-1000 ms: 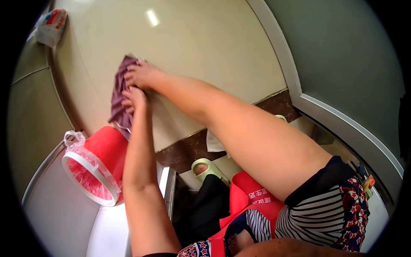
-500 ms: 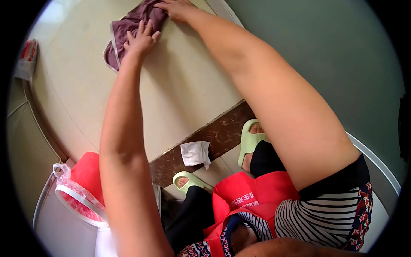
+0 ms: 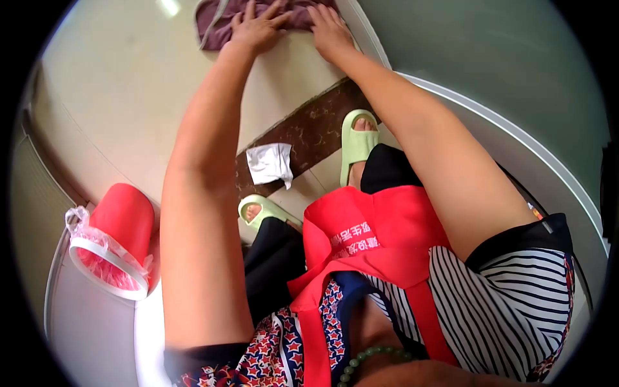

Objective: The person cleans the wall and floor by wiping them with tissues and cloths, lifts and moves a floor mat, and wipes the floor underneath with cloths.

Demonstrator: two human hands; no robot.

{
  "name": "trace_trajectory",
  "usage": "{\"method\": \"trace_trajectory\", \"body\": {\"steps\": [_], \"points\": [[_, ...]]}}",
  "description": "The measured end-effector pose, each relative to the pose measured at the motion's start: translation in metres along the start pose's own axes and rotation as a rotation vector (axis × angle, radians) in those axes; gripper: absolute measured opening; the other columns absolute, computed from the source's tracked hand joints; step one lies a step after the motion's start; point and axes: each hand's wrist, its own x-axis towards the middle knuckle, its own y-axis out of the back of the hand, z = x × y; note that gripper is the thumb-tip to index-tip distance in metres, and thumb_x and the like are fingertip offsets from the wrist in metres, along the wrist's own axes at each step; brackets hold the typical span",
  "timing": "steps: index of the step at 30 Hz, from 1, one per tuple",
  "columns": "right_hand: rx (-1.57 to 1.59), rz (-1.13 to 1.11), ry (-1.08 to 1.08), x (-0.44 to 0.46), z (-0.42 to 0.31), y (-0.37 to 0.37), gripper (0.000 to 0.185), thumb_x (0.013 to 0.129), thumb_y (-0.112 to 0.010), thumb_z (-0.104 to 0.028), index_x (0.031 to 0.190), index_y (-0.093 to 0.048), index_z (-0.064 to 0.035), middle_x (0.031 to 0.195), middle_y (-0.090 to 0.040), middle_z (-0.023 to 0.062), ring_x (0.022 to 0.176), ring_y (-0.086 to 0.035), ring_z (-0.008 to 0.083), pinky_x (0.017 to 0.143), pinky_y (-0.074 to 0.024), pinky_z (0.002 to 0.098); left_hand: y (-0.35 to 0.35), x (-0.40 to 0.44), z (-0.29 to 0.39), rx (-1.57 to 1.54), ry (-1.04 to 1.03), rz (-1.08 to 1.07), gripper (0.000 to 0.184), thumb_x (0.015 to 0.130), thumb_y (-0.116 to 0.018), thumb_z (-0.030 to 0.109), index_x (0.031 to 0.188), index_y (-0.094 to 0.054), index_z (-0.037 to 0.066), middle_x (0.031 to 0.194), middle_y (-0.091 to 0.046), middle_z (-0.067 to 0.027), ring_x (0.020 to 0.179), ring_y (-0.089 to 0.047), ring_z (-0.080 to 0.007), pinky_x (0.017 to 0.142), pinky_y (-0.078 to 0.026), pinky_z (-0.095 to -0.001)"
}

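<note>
A purple cloth [image 3: 216, 29] with a pale edge lies on the cream tiled floor [image 3: 122, 97] at the top of the view. My left hand [image 3: 259, 27] rests on it with spread fingers, pressing it flat. To the right, my right hand [image 3: 330, 31] has its fingers stretched out over the cloth's right part, close to the door frame. Neither hand is wrapped round the cloth. The cloth's upper part is cut off by the view's edge.
A white cloth [image 3: 269, 162] lies across the dark marble threshold [image 3: 303, 119] near my green slippers [image 3: 356, 145]. At the lower left, a red bin [image 3: 126, 216] with a clear liner lies tipped over. A greenish panel [image 3: 490, 77] in a pale frame stands at right.
Both hands have moved the purple cloth across the floor, away from the bin and towards the door frame at right. The view has shifted, bringing both slippers and the white cloth into full sight.
</note>
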Motion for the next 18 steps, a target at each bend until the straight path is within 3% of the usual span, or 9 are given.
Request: {"method": "trace_trajectory", "body": {"steps": [1,2,3,6,8,10,13,16,18], "points": [[0.003,0.003,-0.018,-0.017,-0.002,0.002,0.049,0.09,-0.044,-0.021,0.138,-0.036,-0.0195,0.146,-0.032,0.0077,0.135,-0.028,0.0288,0.109,-0.0243,0.0439,0.003,-0.007,0.015,0.014,-0.048,-0.059,0.05,0.091,-0.042,0.047,0.139,-0.035,0.036,0.152,-0.018,0.0012,0.139,-0.01,-0.0398,0.106,-0.015,-0.0599],[-0.014,-0.041,-0.06,-0.052,0.0,0.009,0.048,0.09,-0.045,-0.021,0.137,-0.037,-0.0146,0.144,-0.034,0.0107,0.133,-0.029,0.0305,0.108,-0.0258,0.0421,0.007,-0.022,0.034,0.01,-0.085,-0.122,0.051,0.09,-0.044,0.044,0.14,-0.034,0.035,0.152,-0.019,-0.0009,0.139,-0.011,-0.0385,0.108,-0.017,-0.0559],[-0.035,-0.074,-0.098,-0.082,0.007,0.016,0.048,0.09,-0.045,-0.022,0.135,-0.037,-0.0096,0.142,-0.035,0.0138,0.132,-0.031,0.0323,0.107,-0.0273,0.0403,-0.019,-0.019,0.043,0.052,-0.099,-0.089,0.047,0.092,-0.041,0.047,0.138,-0.035,0.04,0.153,-0.015,0.0096,0.14,-0.007,-0.0345,0.108,-0.012,-0.0586],[-0.062,0.013,-0.03,-0.123,0.031,0.015,0.045,0.08,-0.054,-0.013,0.125,-0.048,-0.008,0.131,-0.046,0.0155,0.121,-0.043,0.0345,0.101,-0.0366,0.0423,-0.046,-0.021,0.082,-0.03,-0.166,-0.074,0.041,0.092,-0.041,0.044,0.133,-0.044,0.041,0.151,-0.019,0.0126,0.141,-0.006,-0.0293,0.109,-0.008,-0.0568],[-0.046,0.094,0.043,-0.117,0.032,0.023,0.037,0.074,-0.055,-0.007,0.111,-0.054,-0.0073,0.116,-0.055,0.0138,0.108,-0.051,0.0328,0.093,-0.0433,0.042,-0.058,-0.022,0.086,-0.076,-0.173,0.005,0.04,0.091,-0.043,0.041,0.13,-0.048,0.039,0.149,-0.025,0.0125,0.141,-0.01,-0.0279,0.107,-0.012,-0.0576],[-0.012,0.031,0.042,-0.108,0.027,0.032,0.027,0.07,-0.056,-0.005,0.097,-0.055,-0.0084,0.098,-0.056,0.0116,0.095,-0.054,0.0344,0.084,-0.0454,0.044,-0.071,-0.021,0.082,-0.062,-0.222,0.063,0.035,0.09,-0.045,0.04,0.124,-0.054,0.039,0.145,-0.034,0.014,0.139,-0.018,-0.0253,0.106,-0.016,-0.0558],[-0.02,-0.065,0.016,-0.101,0.022,0.036,0.03,0.069,-0.057,-0.007,0.098,-0.055,-0.0096,0.098,-0.06,0.0119,0.095,-0.055,0.0353,0.085,-0.0446,0.0437,-0.097,-0.032,0.075,-0.134,-0.244,0.22,0.027,0.085,-0.054,0.038,0.11,-0.064,0.036,0.133,-0.049,0.0159,0.132,-0.033,-0.0152,0.103,-0.023,-0.0483],[-0.052,-0.191,0.061,-0.095,0.003,0.04,0.032,0.07,-0.059,-0.01,0.101,-0.056,-0.0116,0.099,-0.06,0.0128,0.094,-0.057,0.0349,0.084,-0.0454,0.0434,-0.114,-0.058,0.057,-0.213,-0.279,0.215,0.026,0.082,-0.057,0.037,0.105,-0.067,0.032,0.127,-0.054,0.0157,0.127,-0.038,-0.0139,0.101,-0.026,-0.0454],[-0.065,-0.289,0.083,-0.094,-0.021,0.042,0.033,0.07,-0.059,-0.01,0.103,-0.056,-0.0126,0.099,-0.06,0.013,0.094,-0.057,0.0344,0.083,-0.0459,0.0435,-0.116,-0.08,0.042,-0.294,-0.314,0.296,0.023,0.074,-0.066,0.03,0.095,-0.071,0.024,0.117,-0.061,0.0124,0.115,-0.048,-0.0156,0.091,-0.037,-0.0419]]}}
